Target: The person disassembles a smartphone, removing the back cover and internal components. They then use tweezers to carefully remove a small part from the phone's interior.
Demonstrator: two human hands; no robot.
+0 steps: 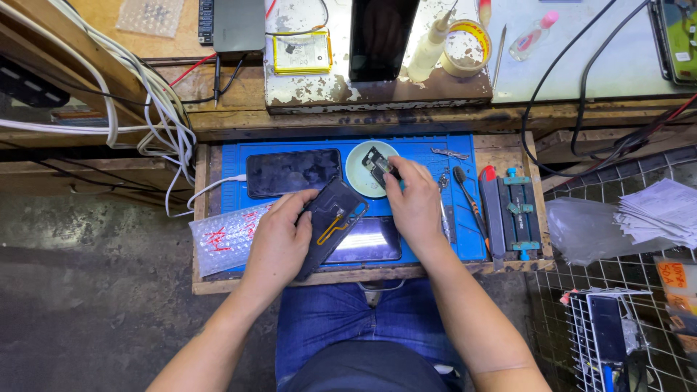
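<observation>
One opened phone is gripped by the left hand on the blue mat, one small part is pinched over its one dish by the right hand, beside two more phones.

A mat covers a drawer. On it, a phone lies left of a dish; tools lie right. A bubble bag lies at the left edge.

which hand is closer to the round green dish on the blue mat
Right. The right hand has its fingertips at the dish, on the part lying in it. The left hand is below and left, holding the opened phone.
</observation>
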